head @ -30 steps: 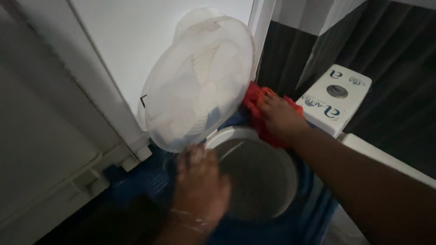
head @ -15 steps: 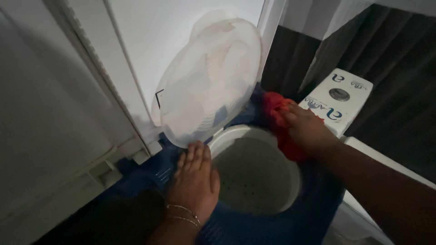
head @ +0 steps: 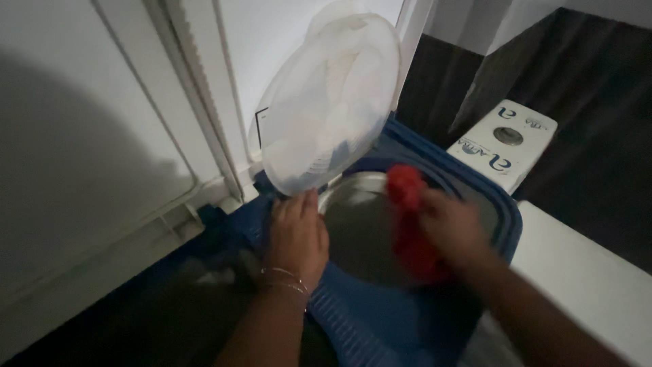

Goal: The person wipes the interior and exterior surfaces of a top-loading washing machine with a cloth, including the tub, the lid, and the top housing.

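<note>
The blue washing machine (head: 407,319) fills the lower middle with its round tub (head: 360,231) open, and the see-through lid (head: 329,102) is tipped up at 12 o'clock against the white door (head: 122,136), with a white box (head: 502,146) out at 2 o'clock. The left hand (head: 295,234) lies flat, fingers together, on the rim at the tub's 9 o'clock, just under the lid's lower edge. The right hand (head: 451,228) is closed around a red cloth (head: 411,228) over the tub's 3 o'clock side; it's blurry, and I'd guess the lid could drop on the left hand if bumped.
</note>
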